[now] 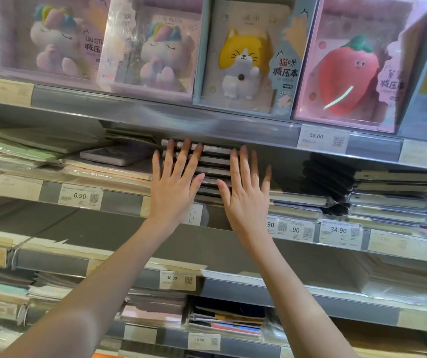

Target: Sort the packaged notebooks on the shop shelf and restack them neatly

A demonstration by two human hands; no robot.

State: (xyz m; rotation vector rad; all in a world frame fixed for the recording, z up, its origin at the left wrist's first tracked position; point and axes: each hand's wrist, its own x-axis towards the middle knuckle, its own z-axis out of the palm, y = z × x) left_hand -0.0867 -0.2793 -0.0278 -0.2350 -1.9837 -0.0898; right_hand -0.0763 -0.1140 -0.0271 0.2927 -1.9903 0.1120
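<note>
A stack of dark packaged notebooks [213, 165] lies flat on the middle shelf, its front edges facing me. My left hand [175, 182] is spread flat against the left part of the stack's front, fingers straight and pointing up. My right hand [246, 188] lies flat the same way against the right part of the stack. Neither hand grips anything. The lower layers of the stack are hidden behind my palms.
Boxed squishy-toy notebooks [243, 55] stand on the upper shelf. Left of the stack lie pale wrapped notebooks with a grey one [114, 155] on top. More dark stacks [388, 195] sit to the right. Price rails [80, 196] edge each shelf; lower shelves hold further notebooks [226, 319].
</note>
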